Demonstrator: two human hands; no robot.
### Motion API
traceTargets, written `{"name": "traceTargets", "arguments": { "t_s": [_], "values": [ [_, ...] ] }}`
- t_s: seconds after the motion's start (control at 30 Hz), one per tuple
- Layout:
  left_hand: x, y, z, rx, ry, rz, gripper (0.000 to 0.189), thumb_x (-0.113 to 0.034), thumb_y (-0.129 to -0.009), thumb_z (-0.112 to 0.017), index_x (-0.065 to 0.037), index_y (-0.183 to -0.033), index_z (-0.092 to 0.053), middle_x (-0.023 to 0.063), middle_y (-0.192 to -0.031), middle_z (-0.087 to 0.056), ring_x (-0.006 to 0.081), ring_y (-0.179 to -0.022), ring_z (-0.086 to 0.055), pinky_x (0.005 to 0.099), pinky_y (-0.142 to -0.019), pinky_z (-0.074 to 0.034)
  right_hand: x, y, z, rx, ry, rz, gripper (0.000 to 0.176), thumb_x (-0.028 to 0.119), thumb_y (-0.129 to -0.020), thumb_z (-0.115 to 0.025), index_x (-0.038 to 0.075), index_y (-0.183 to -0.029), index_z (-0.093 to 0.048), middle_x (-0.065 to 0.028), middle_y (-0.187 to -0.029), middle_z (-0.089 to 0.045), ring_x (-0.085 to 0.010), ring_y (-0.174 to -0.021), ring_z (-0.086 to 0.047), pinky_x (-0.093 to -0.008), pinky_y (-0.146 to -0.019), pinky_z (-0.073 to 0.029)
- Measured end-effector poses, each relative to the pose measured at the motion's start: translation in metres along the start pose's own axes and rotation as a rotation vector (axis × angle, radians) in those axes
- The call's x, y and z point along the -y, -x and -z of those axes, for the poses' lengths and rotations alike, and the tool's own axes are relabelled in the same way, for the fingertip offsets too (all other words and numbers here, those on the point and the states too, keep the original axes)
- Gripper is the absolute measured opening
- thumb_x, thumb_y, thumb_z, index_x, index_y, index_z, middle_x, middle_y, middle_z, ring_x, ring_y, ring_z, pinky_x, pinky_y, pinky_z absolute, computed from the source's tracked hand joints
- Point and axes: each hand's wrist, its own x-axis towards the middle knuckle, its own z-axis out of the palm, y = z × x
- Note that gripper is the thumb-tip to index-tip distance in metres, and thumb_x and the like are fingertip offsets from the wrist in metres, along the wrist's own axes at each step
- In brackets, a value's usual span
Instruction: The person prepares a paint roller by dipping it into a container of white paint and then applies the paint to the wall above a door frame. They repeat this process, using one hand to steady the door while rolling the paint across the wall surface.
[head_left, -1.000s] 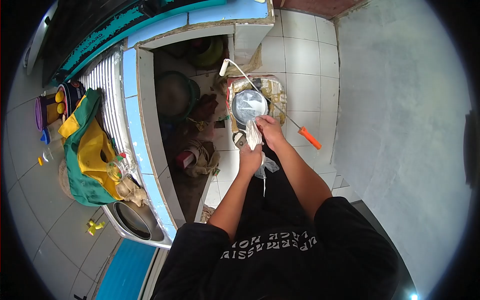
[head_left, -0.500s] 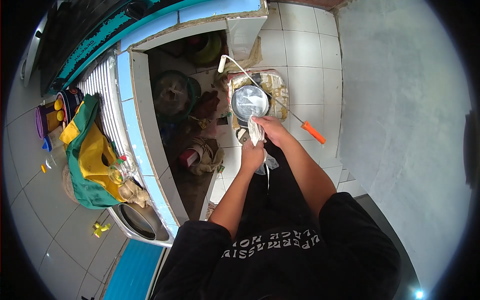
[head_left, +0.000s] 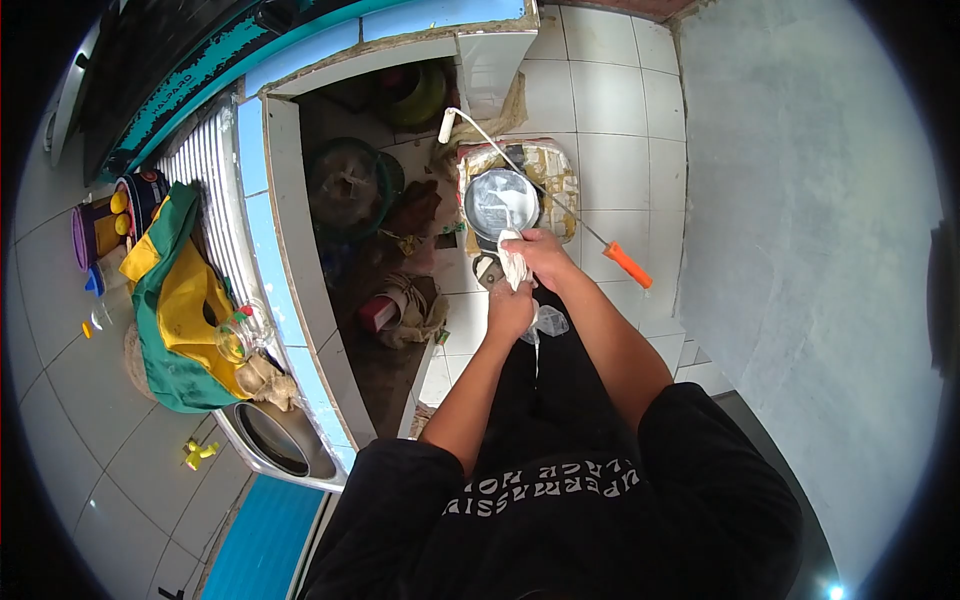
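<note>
A bunched white bag is held between my two hands at the near rim of a round pan with white, paint-like material inside. My right hand pinches the upper part of the bag. Lower down, my left hand is wrapped round it. Clear plastic hangs just beside my left hand. Across the far side of the pan lies a paint roller, its orange handle pointing right and its small white roller head at upper left.
Under the pan is a taped, paint-stained block on the tiled floor. To the left, a counter with blue tiles has dark shelf space beneath it holding a basket and a cloth bundle. A grey wall stands at right.
Both hands have shifted very slightly, and the bag between them is bunched a little differently. More of the clear plastic shows beside my left hand.
</note>
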Motion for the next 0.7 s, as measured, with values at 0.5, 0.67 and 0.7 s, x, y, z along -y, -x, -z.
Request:
{"name": "traceTargets", "arguments": {
  "t_s": [0.5,0.67,0.7],
  "values": [
    [-0.001,0.004,-0.003,-0.01,0.025,0.049,0.029,-0.017,-0.086,-0.052,0.005,-0.098,-0.068,0.0286,-0.096,-0.068,0.044,-0.096,-0.064,0.0462,-0.086,-0.048,-0.003,-0.001,-0.005,-0.04,0.203,-0.009,0.025,0.019,-0.095,-0.063,-0.004,-0.104,-0.064,-0.008,-0.091,-0.066,-0.0149,-0.078,-0.061,-0.032,-0.068,-0.051],
    [0.005,0.003,-0.005,0.001,0.039,0.066,0.03,-0.019,-0.087,-0.054,0.005,-0.097,-0.067,0.0298,-0.097,-0.067,0.0453,-0.098,-0.064,0.0478,-0.087,-0.047,-0.003,0.0,-0.004,-0.042,0.288,0.016,0.027,0.021,-0.096,-0.062,-0.004,-0.104,-0.063,-0.0079,-0.091,-0.065,-0.0145,-0.077,-0.06,-0.0314,-0.069,-0.05],
    [0.002,0.003,-0.005,0.001,0.039,0.066,0.03,-0.019,-0.087,-0.054,0.005,-0.097,-0.067,0.0298,-0.097,-0.067,0.0453,-0.098,-0.064,0.0478,-0.087,-0.047,-0.004,0.0,-0.003,-0.038,0.285,0.017,0.028,0.022,-0.096,-0.061,-0.004,-0.105,-0.063,-0.0079,-0.091,-0.065,-0.0144,-0.077,-0.059,-0.0313,-0.068,-0.05]
  ]
}}
